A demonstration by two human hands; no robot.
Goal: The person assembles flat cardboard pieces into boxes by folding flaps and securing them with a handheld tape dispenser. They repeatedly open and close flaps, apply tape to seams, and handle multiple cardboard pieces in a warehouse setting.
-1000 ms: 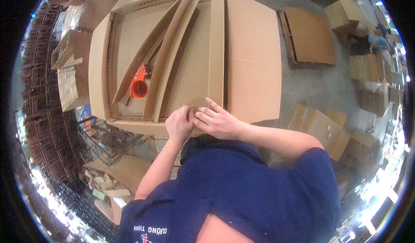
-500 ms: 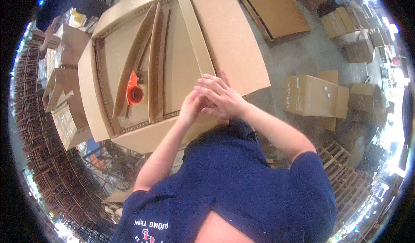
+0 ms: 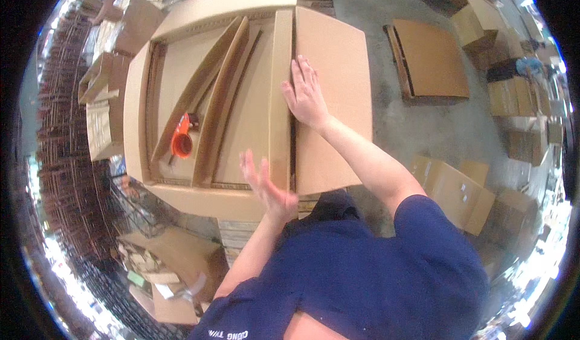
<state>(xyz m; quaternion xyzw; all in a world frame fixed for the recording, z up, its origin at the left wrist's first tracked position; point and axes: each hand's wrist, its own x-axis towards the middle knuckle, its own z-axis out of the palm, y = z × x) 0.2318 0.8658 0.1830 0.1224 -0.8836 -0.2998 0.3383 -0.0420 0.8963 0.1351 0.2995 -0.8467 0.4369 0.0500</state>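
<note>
A large, shallow cardboard box [image 3: 254,86] lies in front of me with its flaps folded outward. My right hand [image 3: 307,92] rests with fingers stretched along the inner edge of the right flap [image 3: 338,110], beside a long cardboard strip [image 3: 281,98] at the box's right side. My left hand [image 3: 269,189] is held over the near edge, fingers spread and holding nothing. Long cardboard strips [image 3: 220,104] stand at a slant inside the box. Between two of them, at the left, lies an orange tape dispenser [image 3: 181,143].
A flat stack of cardboard [image 3: 432,59] lies on the grey floor [image 3: 362,13] to the right. Open cartons [image 3: 456,195] stand further right and at the left. Stacked dark metal frames [image 3: 72,152] line the far left. A carton of scraps [image 3: 175,261] is at the lower left.
My hands were together over the near right corner and have parted. The right moved forward onto the flap, while the left opened near the front edge. The whole view has turned somewhat.
</note>
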